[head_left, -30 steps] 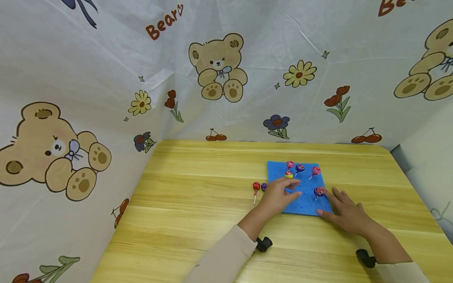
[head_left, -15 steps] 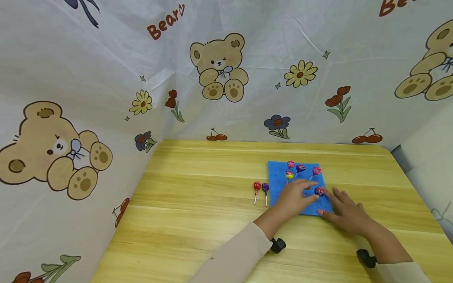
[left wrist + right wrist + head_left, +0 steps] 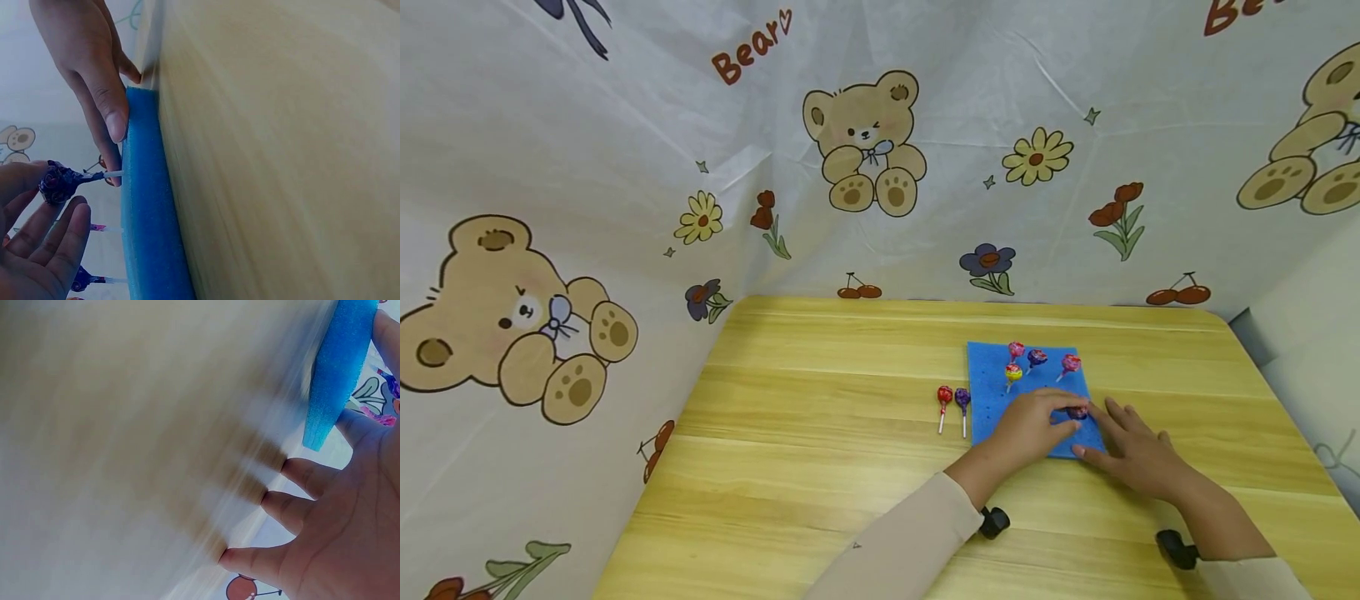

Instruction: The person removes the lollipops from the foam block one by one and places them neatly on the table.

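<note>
My left hand (image 3: 1028, 427) reaches over the right part of a blue foam board (image 3: 988, 408). Thumb and fingers pinch the wrapped head of a dark purple lollipop (image 3: 59, 182), whose white stick stands in the foam in the left wrist view. Close by on the right, my right hand (image 3: 1138, 454) lies with straight, spread fingers at the board's right edge. In the right wrist view, its thumb and index finger touch the foam (image 3: 340, 375), while the other fingertips rest on the table.
Toward the board's back stand two pink lollipops (image 3: 1071, 363), a purple one (image 3: 1037, 357) and a yellow one (image 3: 1013, 372). Left of the board, a red lollipop (image 3: 944, 394) and a purple lollipop (image 3: 962, 397) lie on the wooden table (image 3: 820, 417). A bear-print cloth (image 3: 955, 100) hangs behind.
My left hand has moved right across the board, from its left part to the standing purple lollipop, and now pinches its head. The right hand stays in place.
</note>
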`<state>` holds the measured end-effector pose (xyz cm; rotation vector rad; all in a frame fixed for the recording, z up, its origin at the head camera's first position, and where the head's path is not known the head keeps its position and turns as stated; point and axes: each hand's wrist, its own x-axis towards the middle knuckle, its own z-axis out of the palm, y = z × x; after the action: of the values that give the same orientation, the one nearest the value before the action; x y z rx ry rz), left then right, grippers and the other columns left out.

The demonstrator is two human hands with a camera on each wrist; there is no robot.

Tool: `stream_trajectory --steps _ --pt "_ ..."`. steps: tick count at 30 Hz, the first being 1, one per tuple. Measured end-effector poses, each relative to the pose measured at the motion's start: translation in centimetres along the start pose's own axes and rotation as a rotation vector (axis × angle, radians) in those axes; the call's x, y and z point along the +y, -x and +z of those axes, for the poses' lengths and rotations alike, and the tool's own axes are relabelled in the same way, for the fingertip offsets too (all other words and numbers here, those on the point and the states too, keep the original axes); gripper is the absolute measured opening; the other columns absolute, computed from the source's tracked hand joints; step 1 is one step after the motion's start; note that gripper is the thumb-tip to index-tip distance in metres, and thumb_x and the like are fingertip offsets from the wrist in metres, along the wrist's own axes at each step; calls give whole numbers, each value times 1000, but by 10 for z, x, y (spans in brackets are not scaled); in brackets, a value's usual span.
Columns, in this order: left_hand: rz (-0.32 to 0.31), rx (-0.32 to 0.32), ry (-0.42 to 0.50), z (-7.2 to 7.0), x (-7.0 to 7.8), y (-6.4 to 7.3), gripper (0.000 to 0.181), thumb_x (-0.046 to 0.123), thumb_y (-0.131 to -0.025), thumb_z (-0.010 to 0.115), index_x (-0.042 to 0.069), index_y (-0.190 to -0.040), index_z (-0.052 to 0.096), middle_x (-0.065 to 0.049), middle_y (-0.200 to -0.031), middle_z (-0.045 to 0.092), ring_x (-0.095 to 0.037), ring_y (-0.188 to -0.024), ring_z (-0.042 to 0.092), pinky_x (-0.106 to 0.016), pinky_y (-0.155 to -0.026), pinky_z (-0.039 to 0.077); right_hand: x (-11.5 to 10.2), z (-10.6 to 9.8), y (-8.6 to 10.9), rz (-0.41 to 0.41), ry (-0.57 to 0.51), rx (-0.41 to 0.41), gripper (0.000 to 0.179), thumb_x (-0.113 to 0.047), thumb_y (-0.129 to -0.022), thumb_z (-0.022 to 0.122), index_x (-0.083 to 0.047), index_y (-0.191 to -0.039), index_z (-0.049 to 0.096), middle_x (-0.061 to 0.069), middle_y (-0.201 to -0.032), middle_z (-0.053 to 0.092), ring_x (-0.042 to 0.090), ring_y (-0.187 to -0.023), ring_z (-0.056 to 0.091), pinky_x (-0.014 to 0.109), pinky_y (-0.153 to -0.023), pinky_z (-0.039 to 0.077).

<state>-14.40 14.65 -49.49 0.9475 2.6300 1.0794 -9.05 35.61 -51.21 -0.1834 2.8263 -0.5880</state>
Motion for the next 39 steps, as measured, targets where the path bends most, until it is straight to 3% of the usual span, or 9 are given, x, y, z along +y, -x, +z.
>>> stream_trajectory --steps 8,18,26,39 --pt "-36 41 -15 1 1 -2 30 33 -99 67 37 -128 68 18 -133 63 4 -118 60 -9 -90 49 2 2 0 -3 11 11 88 -57 -97 58 -19 -164 16 38 -159 20 66 -142 16 93 -91 13" --pt "-6 66 -34 3 3 -4 27 32 -99 66 34 -126 69 17 -130 63 7 -107 62 -4 -82 47 1 2 0 -2 9 15 88 -56 -97 59 -15 -163 18 39 -158 21 66 -143 16 93 -91 13" --pt "26 93 39 -2 7 -4 25 29 -100 65 30 -125 70 14 -124 65 10 -91 62 0 -76 44 1 1 0 0 4 9 88 -56 -96 60 -1 -158 29 38 -159 21 65 -144 15 92 -92 13" --pt "15 90 93 -10 14 0 29 28 -101 64 28 -129 69 13 -130 61 5 -100 66 -1 -78 46 1 1 -1 3 6 5 87 -56 -97 60 3 -156 32 38 -159 20 65 -144 14 93 -92 13"
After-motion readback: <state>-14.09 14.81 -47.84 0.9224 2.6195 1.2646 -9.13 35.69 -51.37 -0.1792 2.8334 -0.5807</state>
